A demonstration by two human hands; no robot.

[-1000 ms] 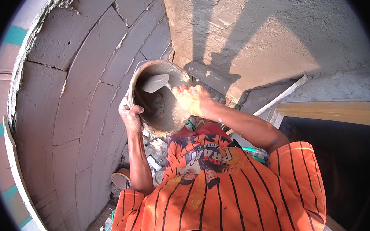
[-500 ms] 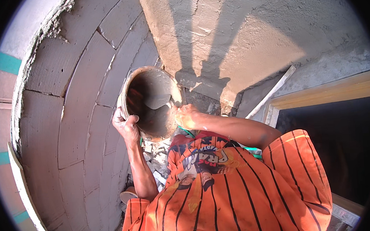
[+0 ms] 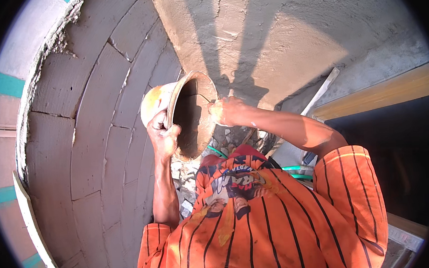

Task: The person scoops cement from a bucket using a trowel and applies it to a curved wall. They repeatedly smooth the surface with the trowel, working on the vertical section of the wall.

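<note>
My left hand (image 3: 164,134) grips the side of a round, mortar-crusted bucket (image 3: 200,132), which is tipped on its side with a shadowed inside. My right hand (image 3: 225,111) is closed at the bucket's right edge on a trowel, whose handle end (image 3: 230,93) appears to stick up above my fingers; its blade is hard to make out.
A grey block wall (image 3: 92,141) with a ragged edge curves along the left. A cracked plastered wall (image 3: 301,30) faces me. At right are a pale batten (image 3: 320,90), a wooden-edged dark opening (image 3: 374,94) and green hose (image 3: 217,151); rubble (image 3: 183,190) lies below.
The bucket has turned further onto its side, its pale outside now showing at left. The trowel blade, visible inside earlier, is now obscured. My left hand has moved right and my right hand slightly up.
</note>
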